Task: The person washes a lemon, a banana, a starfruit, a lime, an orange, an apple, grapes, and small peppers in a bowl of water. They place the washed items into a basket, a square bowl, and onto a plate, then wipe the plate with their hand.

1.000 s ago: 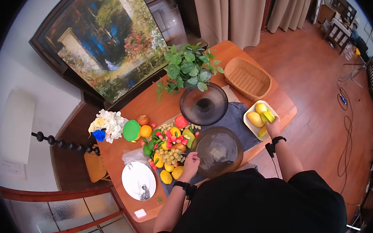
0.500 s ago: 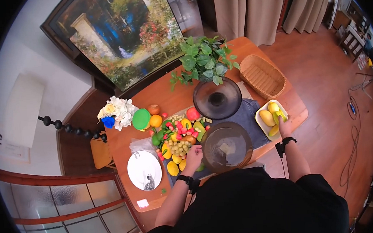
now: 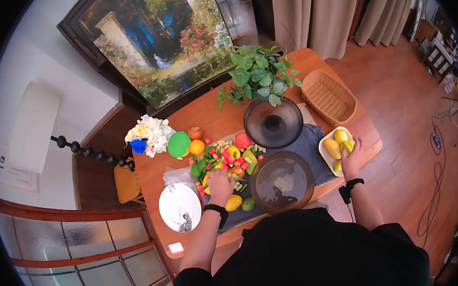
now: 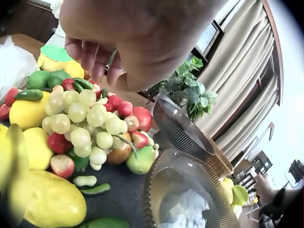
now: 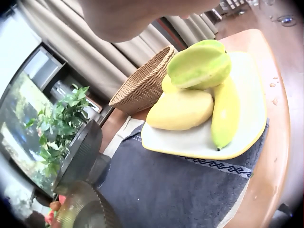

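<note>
My left hand (image 3: 220,187) hovers over a heap of fruit, fingers loosely bent and nothing visible between them. Beneath it in the left wrist view lie pale green grapes (image 4: 78,116), with a yellow mango (image 4: 54,199), red fruits and small green peppers around them. On the right, my right hand (image 3: 352,161) is beside a yellow-rimmed dish (image 5: 159,143), its fingers near a green star fruit (image 5: 199,66). That star fruit rests on top of a mango (image 5: 183,113) and a banana (image 5: 225,116) in the dish. The right wrist view shows the hand above, apart from the star fruit.
A clear ribbed bowl (image 3: 282,179) stands between the hands, with a dark glass bowl (image 3: 273,123) behind it. A wicker basket (image 3: 329,99) is at the back right, next to a leafy plant (image 3: 259,74). A white plate (image 3: 170,203) lies left of the fruit.
My left hand has moved from beside the clear bowl leftward over the fruit heap. My right hand has let go of the star fruit, left in the dish. The head view has shifted.
</note>
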Demonstrator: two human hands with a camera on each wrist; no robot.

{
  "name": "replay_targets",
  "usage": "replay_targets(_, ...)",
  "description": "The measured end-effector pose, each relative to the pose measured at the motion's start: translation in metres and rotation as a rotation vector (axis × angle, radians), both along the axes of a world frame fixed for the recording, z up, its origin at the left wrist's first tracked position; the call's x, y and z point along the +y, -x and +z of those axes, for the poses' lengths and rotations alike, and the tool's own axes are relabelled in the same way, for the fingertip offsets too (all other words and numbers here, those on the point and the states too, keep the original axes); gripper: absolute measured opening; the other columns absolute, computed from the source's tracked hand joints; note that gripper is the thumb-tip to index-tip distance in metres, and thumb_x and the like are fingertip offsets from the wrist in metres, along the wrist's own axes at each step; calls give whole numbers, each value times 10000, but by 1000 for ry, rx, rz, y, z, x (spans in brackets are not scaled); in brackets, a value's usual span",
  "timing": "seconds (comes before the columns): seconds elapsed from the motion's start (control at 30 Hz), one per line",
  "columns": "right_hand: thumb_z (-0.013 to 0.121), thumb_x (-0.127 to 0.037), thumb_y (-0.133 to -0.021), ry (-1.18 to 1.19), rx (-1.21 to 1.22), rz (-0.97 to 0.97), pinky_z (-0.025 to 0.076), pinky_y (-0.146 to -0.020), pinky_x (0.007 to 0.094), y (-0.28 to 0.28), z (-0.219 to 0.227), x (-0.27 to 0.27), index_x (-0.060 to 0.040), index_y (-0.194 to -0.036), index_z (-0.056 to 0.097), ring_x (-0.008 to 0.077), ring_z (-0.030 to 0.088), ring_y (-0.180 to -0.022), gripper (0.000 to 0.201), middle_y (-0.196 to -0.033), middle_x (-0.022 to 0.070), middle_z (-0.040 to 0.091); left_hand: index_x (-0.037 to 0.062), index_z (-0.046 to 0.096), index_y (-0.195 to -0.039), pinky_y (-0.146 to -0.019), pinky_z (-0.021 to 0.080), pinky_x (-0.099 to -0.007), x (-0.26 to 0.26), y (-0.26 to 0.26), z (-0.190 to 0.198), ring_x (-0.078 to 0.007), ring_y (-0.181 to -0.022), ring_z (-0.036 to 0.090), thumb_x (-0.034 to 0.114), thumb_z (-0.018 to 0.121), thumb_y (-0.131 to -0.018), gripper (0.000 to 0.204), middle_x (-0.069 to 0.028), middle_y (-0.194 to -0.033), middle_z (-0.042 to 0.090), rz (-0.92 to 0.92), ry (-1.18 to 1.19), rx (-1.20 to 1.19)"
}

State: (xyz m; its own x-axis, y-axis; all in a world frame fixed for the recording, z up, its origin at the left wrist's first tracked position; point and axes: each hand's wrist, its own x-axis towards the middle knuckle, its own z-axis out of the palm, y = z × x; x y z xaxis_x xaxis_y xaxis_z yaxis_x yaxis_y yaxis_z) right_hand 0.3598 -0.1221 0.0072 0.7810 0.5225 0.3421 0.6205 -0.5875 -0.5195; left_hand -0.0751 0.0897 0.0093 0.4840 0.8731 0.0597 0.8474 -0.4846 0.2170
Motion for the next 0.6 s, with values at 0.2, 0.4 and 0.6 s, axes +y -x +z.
replay_targets(0.2,659,-60,-792,-34,-17,210,356,-1080,477,39,19,10,-35,-1299,474,447,419,-1286,541,-1418,249,397,54,645,-1012,-916,413,-467,-1,-26,-20,-295,-1059,551,255,741,-724,363,-109,-1034,621,-15,63,73)
replay_targets(0.4,649,-12,-767,-8,31,368,342,-1093,467,60,29,10,-41,-1281,489,416,420,-1300,539,-1415,229,404,52,593,-919,-821,450,-443,-20,-13,6,-314,-959,562,163,685,-750,222,-130,-945,587,-201,32,5)
replay_targets(0.6,648,-12,-749,7,40,463,339,-1091,465,71,25,18,-42,-1278,498,423,410,-1301,551,-1399,235,413,46,561,-1026,-762,464,-425,-78,19,-7,-308,-874,587,187,735,-735,367,-124,-974,561,-521,161,95)
